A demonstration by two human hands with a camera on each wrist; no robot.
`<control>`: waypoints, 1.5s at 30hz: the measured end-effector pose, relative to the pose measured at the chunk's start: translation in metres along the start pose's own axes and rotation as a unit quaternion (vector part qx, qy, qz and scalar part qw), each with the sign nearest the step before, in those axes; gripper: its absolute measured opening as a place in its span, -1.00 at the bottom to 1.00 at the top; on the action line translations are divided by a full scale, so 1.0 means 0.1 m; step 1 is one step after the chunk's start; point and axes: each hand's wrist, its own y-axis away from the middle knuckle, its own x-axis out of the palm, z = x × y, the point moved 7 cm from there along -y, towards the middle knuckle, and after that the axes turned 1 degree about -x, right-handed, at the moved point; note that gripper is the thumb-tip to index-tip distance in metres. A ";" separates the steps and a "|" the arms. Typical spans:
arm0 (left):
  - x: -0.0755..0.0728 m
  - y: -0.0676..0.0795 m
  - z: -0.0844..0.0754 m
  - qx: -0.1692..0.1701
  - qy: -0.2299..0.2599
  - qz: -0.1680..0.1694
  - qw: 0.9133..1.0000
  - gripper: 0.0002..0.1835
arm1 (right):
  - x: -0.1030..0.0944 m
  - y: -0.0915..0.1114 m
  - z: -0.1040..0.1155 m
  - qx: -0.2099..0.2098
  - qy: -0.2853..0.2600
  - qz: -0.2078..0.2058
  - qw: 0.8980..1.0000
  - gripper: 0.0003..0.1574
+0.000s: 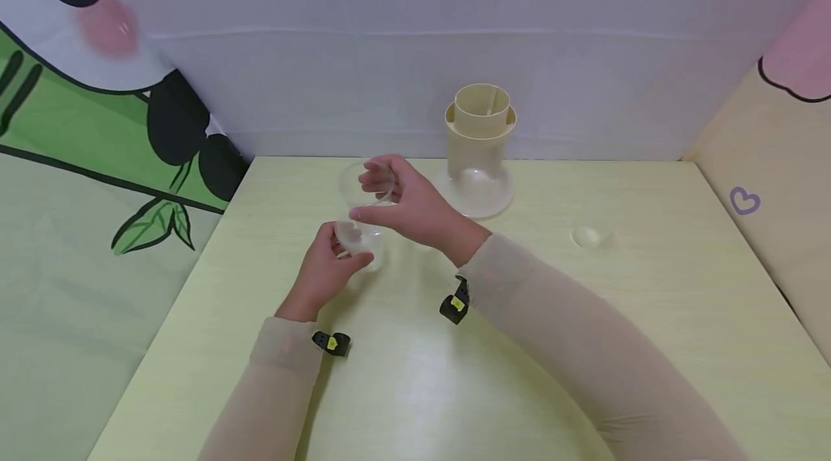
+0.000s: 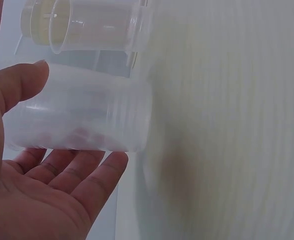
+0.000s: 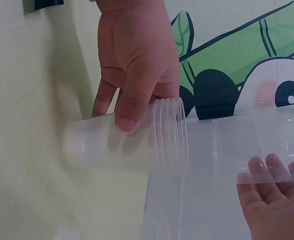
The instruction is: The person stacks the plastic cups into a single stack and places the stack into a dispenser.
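My left hand (image 1: pixel 331 266) holds a small stack of nested clear plastic cups (image 3: pixel 127 145) upright, low over the table. Several stacked rims show at its top in the right wrist view. Above the stack, my right hand (image 1: pixel 415 205) grips one more clear plastic cup (image 1: pixel 366 194), thumb on the near side and fingers round the far side. This upper cup stands mouth up, its base apart from the stack's rims in the right wrist view (image 3: pixel 259 145).
A beige, two-tiered cylinder (image 1: pixel 482 115) on a round translucent base (image 1: pixel 477 198) stands at the table's back edge, right of my hands. Farther right, a small clear cup (image 1: pixel 589 235) is on the pale table (image 1: pixel 415 389). Printed cloth walls (image 1: pixel 389 86) border the table.
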 end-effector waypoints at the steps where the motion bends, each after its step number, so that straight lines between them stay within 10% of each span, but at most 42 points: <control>1: 0.00 0.00 0.00 0.002 0.001 0.001 1.000 -0.20 | 0.00 -0.01 -0.01 0.003 0.001 -0.002 1.000 -0.11; 45: 0.02 -0.02 0.02 0.031 0.024 0.008 0.999 -0.19 | 0.34 -0.08 -0.57 0.116 0.084 -0.011 0.990 0.03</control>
